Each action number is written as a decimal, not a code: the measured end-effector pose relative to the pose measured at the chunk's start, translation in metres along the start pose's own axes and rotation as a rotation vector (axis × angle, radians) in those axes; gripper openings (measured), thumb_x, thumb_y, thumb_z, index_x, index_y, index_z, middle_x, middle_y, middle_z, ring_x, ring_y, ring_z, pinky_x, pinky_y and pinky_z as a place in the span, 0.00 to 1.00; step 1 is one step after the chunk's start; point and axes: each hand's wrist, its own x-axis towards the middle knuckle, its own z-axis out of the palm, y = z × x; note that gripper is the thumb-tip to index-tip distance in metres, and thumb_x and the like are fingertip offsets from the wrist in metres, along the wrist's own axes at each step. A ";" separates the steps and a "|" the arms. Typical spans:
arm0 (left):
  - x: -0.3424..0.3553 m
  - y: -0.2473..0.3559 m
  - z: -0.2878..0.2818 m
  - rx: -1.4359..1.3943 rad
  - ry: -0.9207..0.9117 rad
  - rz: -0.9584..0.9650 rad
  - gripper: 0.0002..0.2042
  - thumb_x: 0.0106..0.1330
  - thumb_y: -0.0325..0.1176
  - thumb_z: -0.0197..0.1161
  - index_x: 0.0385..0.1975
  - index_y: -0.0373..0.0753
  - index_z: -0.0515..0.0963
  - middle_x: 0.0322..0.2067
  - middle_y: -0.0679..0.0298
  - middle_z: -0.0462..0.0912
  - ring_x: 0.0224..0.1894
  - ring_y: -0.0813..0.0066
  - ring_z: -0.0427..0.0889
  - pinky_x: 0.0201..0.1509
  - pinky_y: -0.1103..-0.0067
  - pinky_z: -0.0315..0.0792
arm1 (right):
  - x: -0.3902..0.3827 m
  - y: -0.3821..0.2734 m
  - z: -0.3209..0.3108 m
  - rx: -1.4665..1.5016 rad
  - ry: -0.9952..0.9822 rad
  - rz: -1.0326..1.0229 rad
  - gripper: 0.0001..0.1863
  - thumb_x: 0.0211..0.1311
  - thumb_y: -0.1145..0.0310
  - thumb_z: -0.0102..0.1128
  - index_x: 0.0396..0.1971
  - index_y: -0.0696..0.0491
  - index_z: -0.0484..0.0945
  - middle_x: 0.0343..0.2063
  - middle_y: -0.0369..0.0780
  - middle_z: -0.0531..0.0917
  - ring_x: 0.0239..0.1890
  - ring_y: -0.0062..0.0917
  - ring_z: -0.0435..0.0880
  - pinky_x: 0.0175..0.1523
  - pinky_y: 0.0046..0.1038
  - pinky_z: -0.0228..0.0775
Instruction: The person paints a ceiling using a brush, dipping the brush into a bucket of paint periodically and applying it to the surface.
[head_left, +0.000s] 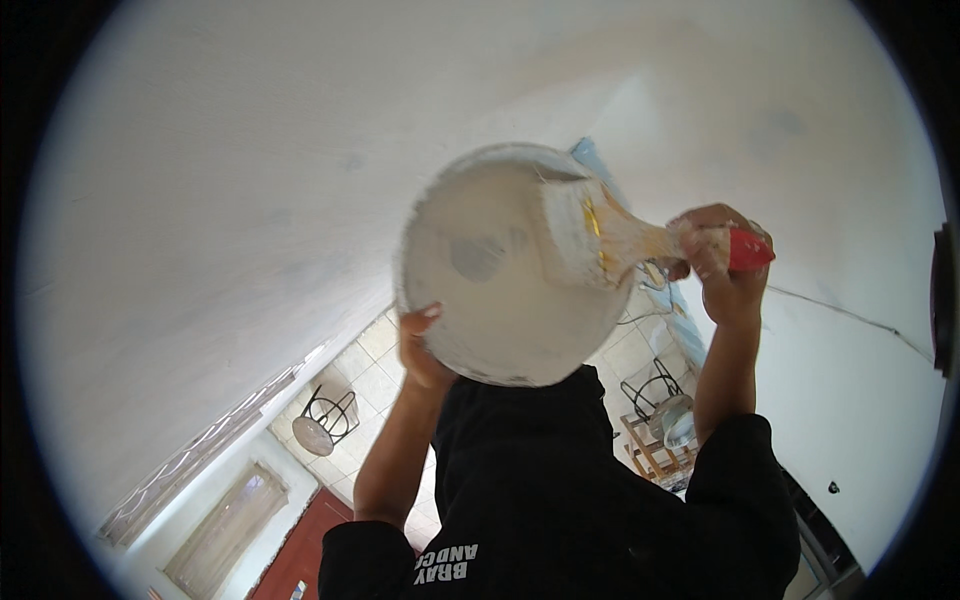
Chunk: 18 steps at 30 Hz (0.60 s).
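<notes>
My left hand (424, 350) grips the rim of a round whitish bucket (415, 235) at its lower left, thumb over the edge. Inside lies pale, creamy paint (470, 315) with a greyish patch in the middle. My right hand (722, 255) is closed round the handle of a wide paintbrush (640, 240). This brush has a wooden, paint-smeared handle with a red end and a yellow mark near the bristles. Its white-coated bristles are over the right side of the bucket; whether they touch the paint I cannot tell.
Pale, patchy walls (230, 180) surround me. Down on the tiled floor (365, 375) stand a round stool (316, 434) at left and another stool with a metal basin (678, 420) at right, by a wooden frame (650, 455). A thin cable (850, 313) runs along the right wall.
</notes>
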 end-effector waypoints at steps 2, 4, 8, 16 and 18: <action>0.001 -0.028 -0.022 -0.013 0.073 -0.029 0.25 0.48 0.32 0.46 0.49 0.32 0.64 0.46 0.53 0.71 0.48 0.60 0.71 0.50 0.68 0.68 | -0.001 0.005 -0.002 -0.071 0.006 0.084 0.07 0.48 0.72 0.64 0.25 0.58 0.77 0.18 0.38 0.80 0.18 0.19 0.78 0.25 0.17 0.67; 0.002 -0.055 -0.043 -0.011 0.108 -0.089 0.21 0.50 0.29 0.47 0.47 0.32 0.66 0.44 0.54 0.72 0.46 0.59 0.72 0.49 0.68 0.69 | -0.003 0.025 -0.014 -0.524 -0.107 -0.096 0.10 0.43 0.68 0.68 0.22 0.55 0.76 0.18 0.37 0.80 0.18 0.19 0.78 0.28 0.19 0.67; 0.015 -0.115 -0.115 1.000 -0.089 0.134 0.25 0.55 0.36 0.46 0.53 0.30 0.59 0.47 0.50 0.70 0.48 0.55 0.72 0.50 0.67 0.68 | -0.012 0.067 -0.019 -0.468 -0.071 0.089 0.10 0.42 0.66 0.67 0.17 0.53 0.75 0.17 0.35 0.79 0.17 0.21 0.77 0.31 0.20 0.66; 0.052 -0.128 -0.145 0.512 -0.230 0.097 0.22 0.48 0.21 0.64 0.44 0.34 0.65 0.43 0.50 0.72 0.46 0.56 0.74 0.49 0.69 0.68 | -0.032 0.142 0.002 -0.643 -0.062 -0.207 0.11 0.44 0.65 0.65 0.18 0.56 0.73 0.17 0.34 0.75 0.22 0.17 0.74 0.29 0.19 0.64; 0.063 -0.123 -0.186 0.668 -0.317 0.306 0.22 0.48 0.21 0.63 0.44 0.34 0.65 0.42 0.52 0.72 0.46 0.59 0.73 0.50 0.70 0.67 | -0.037 0.165 0.017 -0.766 -0.114 -0.258 0.11 0.45 0.67 0.65 0.25 0.54 0.73 0.24 0.36 0.76 0.25 0.19 0.75 0.30 0.19 0.66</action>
